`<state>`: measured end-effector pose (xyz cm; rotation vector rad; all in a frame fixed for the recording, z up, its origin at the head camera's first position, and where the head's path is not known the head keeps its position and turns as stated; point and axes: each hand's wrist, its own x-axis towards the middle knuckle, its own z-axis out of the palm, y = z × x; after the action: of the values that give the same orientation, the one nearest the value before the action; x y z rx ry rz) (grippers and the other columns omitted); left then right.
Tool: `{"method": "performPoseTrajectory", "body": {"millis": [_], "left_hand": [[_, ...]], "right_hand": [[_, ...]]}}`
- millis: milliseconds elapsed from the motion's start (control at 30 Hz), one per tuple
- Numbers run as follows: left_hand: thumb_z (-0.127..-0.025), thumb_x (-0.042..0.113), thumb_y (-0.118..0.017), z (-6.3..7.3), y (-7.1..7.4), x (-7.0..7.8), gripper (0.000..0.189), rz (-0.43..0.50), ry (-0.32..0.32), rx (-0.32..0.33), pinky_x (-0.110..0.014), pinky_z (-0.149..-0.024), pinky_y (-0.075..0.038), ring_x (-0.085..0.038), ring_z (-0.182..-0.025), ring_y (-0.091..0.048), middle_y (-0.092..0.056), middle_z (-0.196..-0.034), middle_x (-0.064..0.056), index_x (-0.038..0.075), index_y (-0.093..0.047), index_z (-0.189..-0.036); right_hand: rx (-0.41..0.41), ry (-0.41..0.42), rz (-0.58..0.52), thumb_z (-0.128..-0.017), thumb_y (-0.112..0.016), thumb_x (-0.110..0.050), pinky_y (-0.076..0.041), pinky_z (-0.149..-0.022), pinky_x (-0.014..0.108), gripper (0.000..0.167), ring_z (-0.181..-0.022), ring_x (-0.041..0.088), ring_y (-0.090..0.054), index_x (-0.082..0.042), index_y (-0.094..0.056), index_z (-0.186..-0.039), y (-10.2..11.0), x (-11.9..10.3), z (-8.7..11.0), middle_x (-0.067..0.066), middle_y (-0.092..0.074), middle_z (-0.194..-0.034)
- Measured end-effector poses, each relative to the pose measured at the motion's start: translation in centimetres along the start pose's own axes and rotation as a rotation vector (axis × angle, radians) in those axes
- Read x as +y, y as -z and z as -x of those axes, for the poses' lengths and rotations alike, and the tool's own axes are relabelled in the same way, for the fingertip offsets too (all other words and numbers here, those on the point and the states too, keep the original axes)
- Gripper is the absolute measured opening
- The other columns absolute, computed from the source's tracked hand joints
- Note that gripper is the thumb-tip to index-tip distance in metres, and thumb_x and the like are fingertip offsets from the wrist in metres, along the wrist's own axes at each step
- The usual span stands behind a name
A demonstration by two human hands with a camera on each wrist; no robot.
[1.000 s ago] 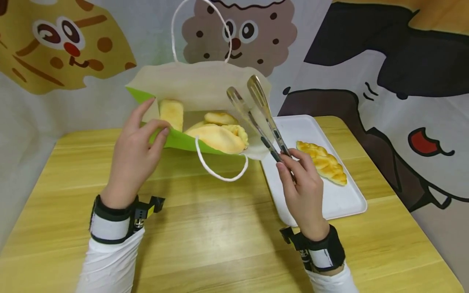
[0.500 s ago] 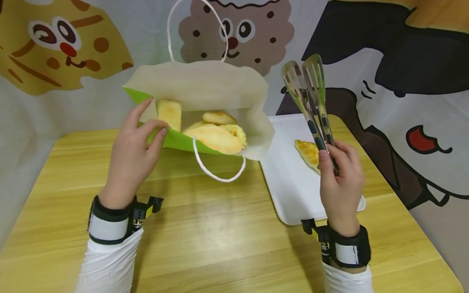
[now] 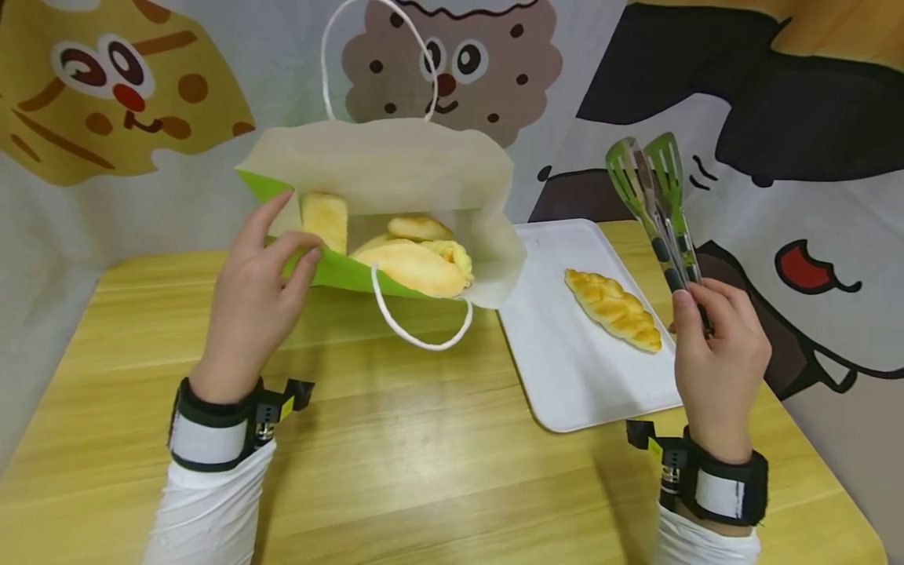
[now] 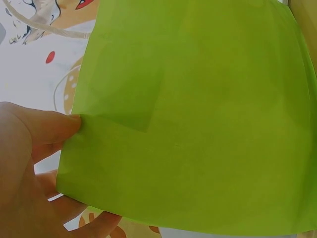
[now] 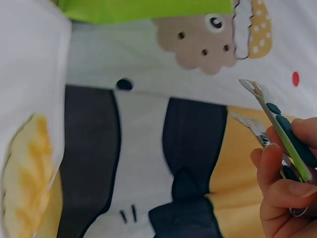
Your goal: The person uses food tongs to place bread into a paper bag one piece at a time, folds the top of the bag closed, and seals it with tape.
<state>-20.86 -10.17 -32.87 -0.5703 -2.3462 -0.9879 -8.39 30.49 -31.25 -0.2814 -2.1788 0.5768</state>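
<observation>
A green paper bag (image 3: 339, 271) with a pale inside and white cord handles stands on the table, its mouth facing me. In it lie several breads, among them a rectangular one (image 3: 326, 222) and a long smooth bun (image 3: 413, 268). My left hand (image 3: 257, 294) pinches the bag's near left edge between thumb and fingers; the left wrist view shows the thumb on the green paper (image 4: 198, 124). In my right hand (image 3: 723, 353) are metal serving tongs (image 3: 660, 208), tips upward, nothing between them. A braided bread (image 3: 613, 310) lies on the white tray (image 3: 558, 377), left of that hand.
The wooden table (image 3: 410, 471) carries the bag and tray, the bag's right side overlapping the tray's left edge. Behind them hangs a cartoon-printed cloth (image 3: 282, 71). The table's right edge runs close by my right wrist.
My right hand has moved right with the tongs, from beside the bag's mouth across the tray to its right side. The left hand keeps its grip on the bag.
</observation>
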Motion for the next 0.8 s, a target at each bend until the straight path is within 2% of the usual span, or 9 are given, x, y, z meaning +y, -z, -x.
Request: {"method": "performPoseTrajectory", "body": {"millis": [167,233,333,433,567,600,667,733,800], "left_hand": [[-0.096,0.005,-0.065,0.2,0.0,-0.2,0.013,0.003,0.012,0.004,-0.059,-0.105,-0.045,-0.038,-0.142,-0.043,-0.044,-0.155,-0.016,-0.006,-0.071,-0.102],[-0.096,0.005,-0.065,0.3,0.0,-0.3,0.013,-0.002,0.019,0.004,-0.060,-0.101,-0.047,-0.038,-0.142,-0.043,-0.043,-0.155,-0.016,-0.005,-0.071,-0.101],[-0.096,0.005,-0.065,0.4,0.2,-0.4,0.013,0.000,0.026,0.006,-0.061,-0.099,-0.047,-0.039,-0.141,-0.044,-0.044,-0.155,-0.016,-0.005,-0.071,-0.101],[-0.096,0.005,-0.065,0.4,0.3,-0.4,0.013,0.008,0.025,0.010,-0.061,-0.102,-0.046,-0.039,-0.141,-0.044,-0.044,-0.155,-0.016,-0.005,-0.071,-0.101],[-0.096,0.006,-0.065,0.2,0.3,-0.4,0.014,0.022,0.015,0.011,-0.059,-0.107,-0.042,-0.038,-0.142,-0.043,-0.044,-0.155,-0.016,-0.005,-0.071,-0.102],[-0.096,0.006,-0.065,0.2,0.3,-0.4,0.014,0.025,0.012,0.011,-0.059,-0.109,-0.042,-0.038,-0.142,-0.042,-0.044,-0.155,-0.015,-0.005,-0.071,-0.102],[-0.096,0.007,-0.065,0.1,0.2,-0.3,0.014,0.030,0.009,0.008,-0.058,-0.110,-0.040,-0.037,-0.143,-0.042,-0.044,-0.155,-0.015,-0.005,-0.072,-0.102],[-0.096,0.007,-0.065,0.0,0.1,-0.2,0.014,0.036,0.008,0.004,-0.058,-0.111,-0.040,-0.037,-0.143,-0.041,-0.044,-0.155,-0.015,-0.005,-0.072,-0.102],[-0.096,0.006,-0.066,0.0,0.1,-0.1,0.014,0.038,0.004,0.003,-0.057,-0.111,-0.040,-0.037,-0.143,-0.041,-0.044,-0.155,-0.015,-0.005,-0.072,-0.102]], "right_hand": [[-0.101,-0.023,0.090,-0.102,-0.059,-0.019,-0.030,-0.079,0.005,0.033,-0.098,0.030,-0.056,0.010,-0.069,-0.112,0.4,2.1,0.0,0.024,-0.065,-0.118],[-0.152,-0.011,0.122,-0.102,-0.059,-0.020,-0.031,-0.077,0.009,0.033,-0.097,0.036,-0.058,0.010,-0.069,-0.110,0.4,3.1,0.0,0.024,-0.065,-0.116],[-0.236,0.013,0.187,-0.102,-0.058,-0.020,-0.038,-0.078,0.023,0.032,-0.096,0.040,-0.059,0.009,-0.069,-0.110,0.4,4.7,0.0,0.024,-0.064,-0.114],[-0.317,0.034,0.251,-0.103,-0.057,-0.018,-0.046,-0.081,0.045,0.032,-0.097,0.044,-0.059,0.011,-0.067,-0.112,0.7,6.4,0.0,0.027,-0.063,-0.114],[-0.417,0.009,0.332,-0.104,-0.053,-0.019,-0.045,-0.086,0.062,0.035,-0.102,0.048,-0.057,0.012,-0.064,-0.116,1.8,8.7,-0.1,0.030,-0.061,-0.117],[-0.442,-0.006,0.349,-0.105,-0.052,-0.021,-0.045,-0.084,0.062,0.037,-0.102,0.048,-0.057,0.012,-0.064,-0.117,2.1,9.2,-0.1,0.030,-0.060,-0.118],[-0.495,-0.042,0.376,-0.106,-0.050,-0.024,-0.048,-0.076,0.054,0.039,-0.095,0.044,-0.057,0.010,-0.063,-0.117,2.7,10.2,-0.1,0.029,-0.060,-0.114],[-0.543,-0.081,0.390,-0.106,-0.049,-0.027,-0.047,-0.067,0.042,0.040,-0.086,0.039,-0.057,0.009,-0.063,-0.117,3.2,11.1,0.1,0.026,-0.061,-0.108],[-0.572,-0.109,0.401,-0.106,-0.049,-0.028,-0.042,-0.058,0.030,0.040,-0.079,0.032,-0.057,0.008,-0.064,-0.116,3.7,11.8,0.3,0.023,-0.061,-0.101]]}}
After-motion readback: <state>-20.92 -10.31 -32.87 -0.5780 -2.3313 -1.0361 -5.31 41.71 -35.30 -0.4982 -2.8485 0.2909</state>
